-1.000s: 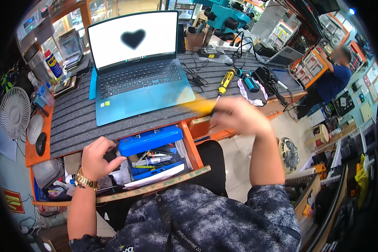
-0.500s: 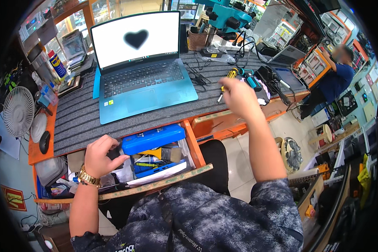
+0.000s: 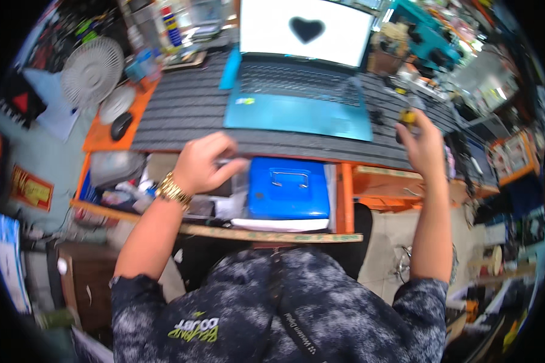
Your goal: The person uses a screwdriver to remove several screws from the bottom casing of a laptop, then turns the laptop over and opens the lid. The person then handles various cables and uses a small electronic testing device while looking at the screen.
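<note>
My right hand point(image 3: 427, 145) is over the right side of the desk, its fingers closed around a yellow-and-black screwdriver handle point(image 3: 407, 117); blur hides the screwdriver's shaft. Over the open drawer point(image 3: 272, 236) hovers my left hand point(image 3: 206, 162), thumb apart from the curled fingers and nothing visible in it. To the right of that hand, a blue toolbox point(image 3: 287, 196) lies in the drawer with its lid down and a metal handle on top. Above the drawer, the teal laptop point(image 3: 300, 115) stands open on the ribbed grey mat point(image 3: 181, 115), a dark heart on its white screen.
Left of the mat are a black mouse point(image 3: 122, 126), a white fan point(image 3: 92, 72) and a blue spray can point(image 3: 171, 27). A teal microscope point(image 3: 427, 36) stands at the far right, near cables. A clear plastic container point(image 3: 116, 167) lies in the drawer's left part.
The toolbox lid has come down over the tools that showed inside it. The view has swung, shifting the laptop and desk rightward. My right hand has closed on the screwdriver.
</note>
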Tool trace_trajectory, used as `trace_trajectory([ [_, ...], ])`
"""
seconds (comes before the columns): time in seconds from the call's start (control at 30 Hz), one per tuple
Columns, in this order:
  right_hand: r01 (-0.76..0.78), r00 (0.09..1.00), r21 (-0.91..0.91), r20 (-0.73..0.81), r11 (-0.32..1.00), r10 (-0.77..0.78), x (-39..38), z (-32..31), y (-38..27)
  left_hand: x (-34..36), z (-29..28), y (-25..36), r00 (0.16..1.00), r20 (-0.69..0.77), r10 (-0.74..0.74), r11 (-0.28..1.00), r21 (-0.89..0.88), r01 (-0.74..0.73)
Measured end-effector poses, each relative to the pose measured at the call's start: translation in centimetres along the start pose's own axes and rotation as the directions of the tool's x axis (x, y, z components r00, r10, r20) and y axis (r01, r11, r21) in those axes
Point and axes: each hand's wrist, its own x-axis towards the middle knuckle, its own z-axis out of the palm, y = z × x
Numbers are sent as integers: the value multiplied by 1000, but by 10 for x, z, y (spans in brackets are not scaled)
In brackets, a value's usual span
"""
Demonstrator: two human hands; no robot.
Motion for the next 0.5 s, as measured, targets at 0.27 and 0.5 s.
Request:
trace_trajectory([
  [0.27,-48,959,886,170,461,-227,-56,37,-182,40,-19,108,967,139,213,913,-381,-146],
  [0.5,130,935,485,232,865,-270,-42,28,-118,-7,-70,64,889,429,-161,973,-80,215],
])
